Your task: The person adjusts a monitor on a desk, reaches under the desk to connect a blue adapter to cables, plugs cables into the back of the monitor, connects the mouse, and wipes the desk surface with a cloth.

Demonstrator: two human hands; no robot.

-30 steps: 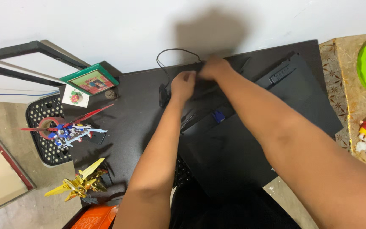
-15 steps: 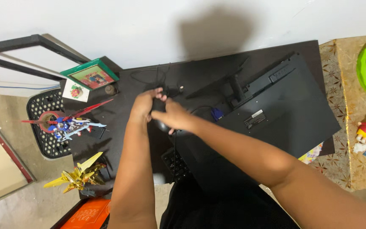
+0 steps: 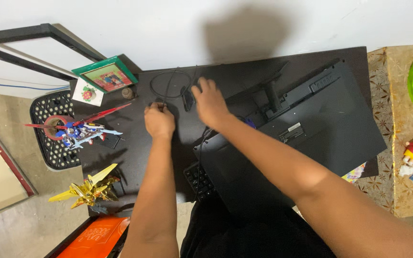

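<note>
My left hand [image 3: 159, 121] is curled into a fist on a thin black cable [image 3: 168, 83] that loops on the black desk [image 3: 135, 143] near the wall. My right hand [image 3: 210, 101] lies open, fingers spread, beside a small black plug block [image 3: 187, 100]. I judge the cable light, limp and springy; best held near the plug. A monitor [image 3: 321, 129] lies face down over a keyboard [image 3: 198, 180]. A black mesh basket [image 3: 48, 143] left of the desk holds a tape roll [image 3: 53, 125].
</note>
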